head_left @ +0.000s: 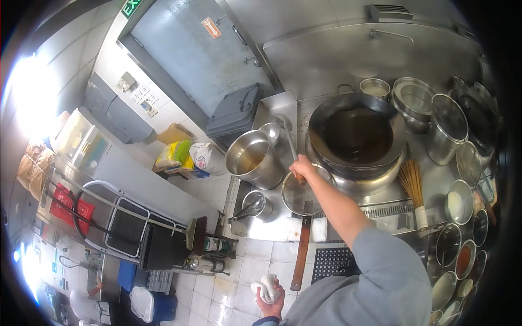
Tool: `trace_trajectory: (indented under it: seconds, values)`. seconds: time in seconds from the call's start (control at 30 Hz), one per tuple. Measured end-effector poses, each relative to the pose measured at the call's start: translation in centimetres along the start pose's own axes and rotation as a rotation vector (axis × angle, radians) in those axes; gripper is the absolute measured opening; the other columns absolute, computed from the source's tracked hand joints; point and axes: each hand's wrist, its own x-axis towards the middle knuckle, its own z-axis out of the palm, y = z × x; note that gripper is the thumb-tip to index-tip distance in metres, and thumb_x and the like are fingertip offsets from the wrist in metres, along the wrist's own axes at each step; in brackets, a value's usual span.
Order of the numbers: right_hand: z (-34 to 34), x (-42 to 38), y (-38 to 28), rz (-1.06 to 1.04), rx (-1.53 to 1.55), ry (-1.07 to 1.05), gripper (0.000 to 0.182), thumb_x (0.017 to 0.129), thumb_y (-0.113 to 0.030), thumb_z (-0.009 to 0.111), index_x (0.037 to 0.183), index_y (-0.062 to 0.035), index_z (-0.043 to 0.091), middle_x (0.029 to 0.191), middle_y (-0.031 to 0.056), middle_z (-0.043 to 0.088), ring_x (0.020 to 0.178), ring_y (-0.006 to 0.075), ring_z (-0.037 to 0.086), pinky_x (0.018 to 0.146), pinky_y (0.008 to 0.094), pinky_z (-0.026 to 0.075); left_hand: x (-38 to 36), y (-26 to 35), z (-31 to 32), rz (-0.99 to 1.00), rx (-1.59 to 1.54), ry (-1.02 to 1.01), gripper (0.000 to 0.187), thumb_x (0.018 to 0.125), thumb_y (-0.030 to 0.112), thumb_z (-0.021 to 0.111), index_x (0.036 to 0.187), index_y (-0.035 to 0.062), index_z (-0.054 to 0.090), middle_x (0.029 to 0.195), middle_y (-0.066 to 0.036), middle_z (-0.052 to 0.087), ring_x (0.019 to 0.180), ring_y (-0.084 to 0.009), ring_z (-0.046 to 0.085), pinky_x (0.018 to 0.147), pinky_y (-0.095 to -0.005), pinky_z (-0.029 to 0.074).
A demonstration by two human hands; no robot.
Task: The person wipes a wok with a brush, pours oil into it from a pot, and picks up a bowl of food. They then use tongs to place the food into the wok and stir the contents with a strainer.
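Observation:
My right hand [301,167] is closed around the wooden grip of a long metal utensil [291,138], whose shaft reaches up past the rim of a deep steel pot [250,155]. Beneath that hand lies a round strainer [293,195] with a long brown handle. To the right, a large black wok [321,130] holding dark liquid sits on the stove. Low in the view, my left hand [276,301] grips a bunched white cloth [266,288] above the tiled floor.
A steel container with utensils [260,205] stands near the counter's left edge. Right of the wok are a bamboo brush [412,182], steel pots and several seasoning bowls. A grey bin [234,111], a black-shelved trolley [130,228] and a perforated black mat [334,263] surround the station.

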Motion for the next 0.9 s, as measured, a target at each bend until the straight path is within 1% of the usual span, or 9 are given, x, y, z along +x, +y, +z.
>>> trace_trajectory:
  seconds: [0.33, 0.43, 0.53, 0.57, 0.67, 0.73, 0.83, 0.87, 0.9]
  values:
    - [-1.2, -7.2, -2.2, -0.222, -0.233, 0.083, 0.071, 0.083, -0.001, 0.068, 0.144, 0.0047, 0.033, 0.076, 0.0118, 0.06, 0.05, 0.017, 0.055, 0.046, 0.0329, 0.047, 1.7, 1.4, 1.5, -0.071, 0.325, -0.131, 0.056, 0.097, 0.043, 0.048, 0.137, 0.0034, 0.047, 0.128, -0.019, 0.055, 0.104, -0.0278, 0.057, 0.087, -0.0408, 0.049]
    - [-1.5, -12.9, -3.3, -0.552, -0.335, 0.228, 0.073, 0.081, -0.011, 0.074, 0.143, -0.0003, 0.038, 0.103, 0.0242, 0.068, 0.077, 0.031, 0.07, 0.066, 0.0365, 0.054, 3.0, 0.8, 4.1, -0.043, 0.488, -0.158, 0.056, 0.097, 0.042, 0.05, 0.14, 0.0081, 0.045, 0.131, -0.018, 0.054, 0.109, -0.03, 0.057, 0.09, -0.0428, 0.049]
    - [-0.8, -18.1, -7.6, -0.659, -0.142, 0.142, 0.067, 0.083, -0.019, 0.076, 0.139, 0.0, 0.044, 0.102, 0.0218, 0.067, 0.077, 0.0245, 0.069, 0.066, 0.0344, 0.053, 7.1, 2.4, 4.9, -0.041, 0.639, -0.252, 0.057, 0.097, 0.043, 0.053, 0.146, 0.0188, 0.04, 0.137, -0.013, 0.052, 0.114, -0.0287, 0.056, 0.095, -0.0458, 0.048]
    - [-1.0, -20.2, -8.6, -0.491, 0.116, -0.073, 0.059, 0.085, -0.023, 0.075, 0.134, -0.0015, 0.051, 0.091, 0.0161, 0.067, 0.071, 0.0175, 0.067, 0.061, 0.0313, 0.052, 8.6, 2.7, 5.9, -0.021, 0.694, -0.216, 0.056, 0.098, 0.043, 0.053, 0.147, 0.0208, 0.04, 0.138, -0.011, 0.051, 0.114, -0.0278, 0.056, 0.096, -0.0467, 0.047]
    - [-1.8, -24.5, -5.7, -0.108, -0.047, -0.335, 0.048, 0.089, -0.023, 0.071, 0.13, -0.0043, 0.055, 0.075, 0.0078, 0.063, 0.065, 0.0107, 0.062, 0.057, 0.0276, 0.048, 11.0, 1.3, 12.7, 0.24, 1.028, -0.35, 0.053, 0.103, 0.042, 0.046, 0.146, 0.0122, 0.039, 0.135, -0.01, 0.056, 0.119, -0.0259, 0.056, 0.1, -0.0482, 0.046]
    - [-0.1, -29.2, -1.9, -0.007, -0.132, -0.162, 0.038, 0.088, -0.02, 0.07, 0.118, -0.0013, 0.059, 0.068, 0.0097, 0.065, 0.065, 0.0174, 0.066, 0.059, 0.0329, 0.051, 10.3, -1.3, 17.9, 0.225, 1.374, -0.25, 0.055, 0.104, 0.035, 0.046, 0.148, 0.0032, 0.034, 0.131, -0.01, 0.056, 0.118, -0.022, 0.055, 0.101, -0.038, 0.045]
    - [2.1, -32.6, 3.5, -0.383, -0.318, 0.021, 0.031, 0.085, -0.015, 0.067, 0.109, 0.0031, 0.059, 0.072, 0.0163, 0.067, 0.067, 0.0293, 0.067, 0.062, 0.0402, 0.052, 12.8, -5.5, 16.7, 0.253, 1.63, -0.593, 0.062, 0.102, 0.022, 0.054, 0.148, -0.0054, 0.024, 0.126, -0.013, 0.057, 0.119, -0.0194, 0.052, 0.104, -0.0315, 0.04]
    - [2.1, -33.4, 4.3, -0.402, -0.375, 0.021, 0.032, 0.085, -0.014, 0.067, 0.11, 0.0032, 0.058, 0.074, 0.0166, 0.067, 0.065, 0.029, 0.066, 0.061, 0.0405, 0.052, 12.0, -7.9, 17.4, 0.742, 1.762, -0.697, 0.074, 0.095, 0.023, 0.065, 0.146, -0.0087, 0.023, 0.122, -0.014, 0.059, 0.116, -0.0194, 0.054, 0.101, -0.0306, 0.042]
    - [2.2, -34.1, 4.8, -0.418, -0.43, 0.024, 0.032, 0.085, -0.013, 0.067, 0.112, 0.0034, 0.057, 0.075, 0.0168, 0.067, 0.063, 0.0287, 0.065, 0.06, 0.0409, 0.051, 11.5, -9.0, 17.7, 0.472, 1.581, -0.51, 0.071, 0.089, 0.025, 0.072, 0.139, -0.01, 0.036, 0.115, -0.014, 0.063, 0.105, -0.0189, 0.061, 0.093, -0.0306, 0.048]
